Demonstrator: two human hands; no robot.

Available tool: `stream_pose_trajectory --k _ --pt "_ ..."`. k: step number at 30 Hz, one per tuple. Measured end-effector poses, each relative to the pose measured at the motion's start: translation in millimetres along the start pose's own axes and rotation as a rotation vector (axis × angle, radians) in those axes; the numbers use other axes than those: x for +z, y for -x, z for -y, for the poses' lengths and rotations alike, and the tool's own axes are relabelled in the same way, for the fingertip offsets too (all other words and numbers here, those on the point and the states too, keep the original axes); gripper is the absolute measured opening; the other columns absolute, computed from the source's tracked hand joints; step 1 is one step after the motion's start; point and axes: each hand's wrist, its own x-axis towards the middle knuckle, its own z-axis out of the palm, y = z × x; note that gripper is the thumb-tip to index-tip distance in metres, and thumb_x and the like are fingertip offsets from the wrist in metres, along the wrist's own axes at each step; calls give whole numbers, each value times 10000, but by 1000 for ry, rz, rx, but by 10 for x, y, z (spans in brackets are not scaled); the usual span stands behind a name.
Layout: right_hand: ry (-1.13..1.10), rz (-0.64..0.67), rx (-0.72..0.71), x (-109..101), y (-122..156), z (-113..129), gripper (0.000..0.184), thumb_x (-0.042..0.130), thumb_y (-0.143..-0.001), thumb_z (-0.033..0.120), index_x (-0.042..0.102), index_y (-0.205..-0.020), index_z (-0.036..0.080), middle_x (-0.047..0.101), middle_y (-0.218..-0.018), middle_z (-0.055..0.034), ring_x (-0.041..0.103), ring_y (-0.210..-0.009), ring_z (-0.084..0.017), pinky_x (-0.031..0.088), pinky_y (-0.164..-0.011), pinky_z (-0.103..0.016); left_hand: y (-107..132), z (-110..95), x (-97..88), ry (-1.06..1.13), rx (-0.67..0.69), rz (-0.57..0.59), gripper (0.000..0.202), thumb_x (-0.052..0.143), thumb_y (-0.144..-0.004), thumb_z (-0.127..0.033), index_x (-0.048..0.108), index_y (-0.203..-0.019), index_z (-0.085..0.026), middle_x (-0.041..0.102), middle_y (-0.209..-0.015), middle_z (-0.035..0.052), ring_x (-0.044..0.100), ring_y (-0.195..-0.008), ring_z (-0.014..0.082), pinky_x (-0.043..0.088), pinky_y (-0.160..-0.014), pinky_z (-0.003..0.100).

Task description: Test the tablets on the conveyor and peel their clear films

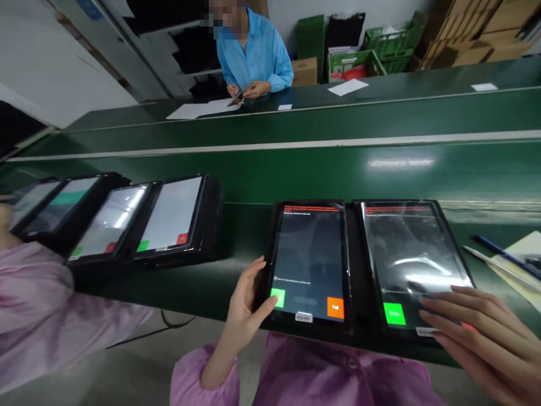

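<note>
Two tablets lie side by side in front of me in dark trays. Around the left edge of the left tablet [308, 254] is my left hand [247, 301], fingers apart along the side, its thumb at the green button on the screen. That screen also shows an orange "Fail" button and red text at the top. My right hand [486, 327] spreads flat over the lower right corner of the right tablet [409, 248], its fingers stretched out. It partly hides a red button there; whether it touches the glass, I cannot tell. A green button shows left of it.
More tablets [171, 211] in dark trays sit at the left, near a co-worker's pink sleeve [38, 293]. Pens [502, 251] and paper lie at the right. Across the green bench [270, 169], a person in blue [262, 48] handles a small item. Green crates [357, 62] stand behind.
</note>
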Motion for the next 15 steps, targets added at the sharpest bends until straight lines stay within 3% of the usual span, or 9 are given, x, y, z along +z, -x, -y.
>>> stream_pose_trajectory --k 3,6,10,13,15 --pt "-19 23 -13 -36 -111 60 409 581 -959 178 689 -1328 319 786 -980 18 759 -829 -201 644 -796 -354 -9 8 -55 -2 18 -2 550 824 -837 -414 635 -1326 -249 580 -1529 145 537 -1455 340 472 -1207 487" --pt "-40 63 23 -27 -108 109 254 532 -1030 232 730 -1176 297 770 -953 17 739 -828 -165 606 -888 -309 -39 9 -147 -24 105 -46 421 785 -876 -422 687 -1257 -272 644 -1450 119 599 -1396 321 540 -1143 443" --pt "32 99 30 14 -100 157 266 501 -1083 309 762 -1087 258 746 -975 -18 702 -874 -161 558 -905 -327 -213 -82 -240 -261 199 -87 242 710 -933 -428 744 -1129 -289 695 -1353 80 667 -1297 294 572 -1103 424" --pt "75 114 22 16 -216 74 334 490 -1103 388 778 -987 266 727 -994 -35 672 -925 -182 517 -855 -353 -504 -231 -229 -502 258 -44 293 651 -953 -510 752 -1128 -298 702 -1338 83 685 -1244 316 589 -1059 474" --pt "37 109 22 41 -354 -112 364 471 -1112 401 786 -985 271 709 -1000 -46 649 -946 -184 497 -851 -356 -773 -351 -151 -645 328 29 364 614 -955 -576 759 -1155 -308 697 -1353 89 668 -1257 338 547 -1096 539"
